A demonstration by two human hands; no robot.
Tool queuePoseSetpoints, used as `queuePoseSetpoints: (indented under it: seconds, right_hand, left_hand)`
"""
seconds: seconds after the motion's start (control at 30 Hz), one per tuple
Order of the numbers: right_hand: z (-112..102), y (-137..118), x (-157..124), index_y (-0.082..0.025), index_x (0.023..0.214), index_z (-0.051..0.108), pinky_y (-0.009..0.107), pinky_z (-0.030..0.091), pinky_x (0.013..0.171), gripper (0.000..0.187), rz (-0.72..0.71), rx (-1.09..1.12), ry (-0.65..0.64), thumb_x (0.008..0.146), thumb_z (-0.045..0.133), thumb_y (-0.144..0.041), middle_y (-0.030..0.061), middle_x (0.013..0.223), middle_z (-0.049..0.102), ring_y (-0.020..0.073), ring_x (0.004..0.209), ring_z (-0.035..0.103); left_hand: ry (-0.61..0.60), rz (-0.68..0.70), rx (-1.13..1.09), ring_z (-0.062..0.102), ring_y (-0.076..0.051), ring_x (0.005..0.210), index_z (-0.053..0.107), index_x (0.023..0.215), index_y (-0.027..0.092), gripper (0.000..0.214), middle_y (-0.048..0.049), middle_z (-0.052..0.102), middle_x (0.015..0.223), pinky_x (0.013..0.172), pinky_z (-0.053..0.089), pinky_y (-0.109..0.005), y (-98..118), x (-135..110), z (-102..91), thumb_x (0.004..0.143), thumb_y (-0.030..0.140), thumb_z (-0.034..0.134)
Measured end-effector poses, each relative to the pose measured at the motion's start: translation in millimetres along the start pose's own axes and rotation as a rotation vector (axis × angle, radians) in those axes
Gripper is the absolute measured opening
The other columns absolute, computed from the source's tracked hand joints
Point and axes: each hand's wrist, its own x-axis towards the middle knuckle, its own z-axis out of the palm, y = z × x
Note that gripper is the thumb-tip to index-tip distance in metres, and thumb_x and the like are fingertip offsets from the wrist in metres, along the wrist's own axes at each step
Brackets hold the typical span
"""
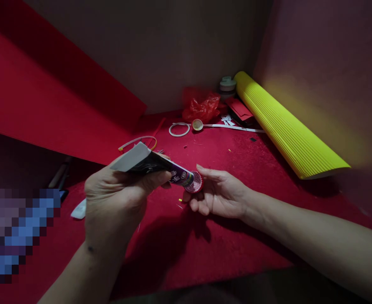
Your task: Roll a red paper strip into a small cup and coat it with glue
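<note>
In the head view, the left hand (116, 194) grips a printed tube (178, 174), its narrow end at the mouth of a small red cup (200, 182) held in the half-curled right hand (220, 192). The step looks like squeezing something into the cup, calling for steady, even pressure; its pale contents are unclear. Beyond the hands, a lidded jar (227, 84) stands near a crumpled red bag (200, 107), contents indiscernible.

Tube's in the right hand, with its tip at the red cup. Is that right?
Not quite: the head view shows the tube in the left hand, with its tip at the red cup.
</note>
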Motion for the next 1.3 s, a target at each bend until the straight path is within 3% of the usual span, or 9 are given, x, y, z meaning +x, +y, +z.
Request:
queuePoseSetpoints:
  seconds: [0.53,0.9,1.13,1.3]
  right_hand:
    - [-1,1,1,-0.005,0.096,0.056,0.022,0.054,0.047,0.049,-0.015,-0.012,-0.018,0.101,0.017,-0.035,0.0130,0.074,0.068,0.0184,0.061,0.069]
    - [-2,2,1,-0.007,0.091,0.055,0.021,0.054,0.048,0.045,-0.035,-0.031,-0.023,0.101,0.022,-0.036,0.0117,0.074,0.067,0.0169,0.060,0.068]
    - [-3,2,0,-0.007,0.088,0.057,0.021,0.054,0.048,0.046,-0.047,-0.049,-0.015,0.101,0.024,-0.037,0.0118,0.074,0.066,0.0163,0.061,0.068]
    - [0,3,0,-0.007,0.086,0.056,0.020,0.053,0.047,0.045,-0.054,-0.054,0.011,0.101,0.023,-0.033,0.0119,0.074,0.066,0.0161,0.059,0.068]
  left_hand:
    - [-0.007,-0.008,0.038,0.062,-0.015,0.065,0.072,0.066,0.020,0.014,0.0013,0.069,0.069,0.062,0.052,-0.027,0,-2,-0.4,0.060,0.008,0.076]
    - [0.028,0.056,0.081,0.059,-0.010,0.058,0.072,0.065,0.019,0.015,0.0040,0.067,0.062,0.056,0.049,-0.021,3,-2,-0.4,0.059,0.006,0.076]
    - [-0.005,0.095,0.188,0.063,-0.014,0.068,0.073,0.074,0.020,0.016,0.0032,0.071,0.074,0.066,0.052,-0.024,-4,2,-11.8,0.060,0.019,0.082]
    - [0.057,0.105,0.265,0.062,-0.012,0.067,0.073,0.074,0.023,0.020,0.0061,0.071,0.074,0.070,0.054,-0.023,0,-2,-11.1,0.058,0.022,0.084]
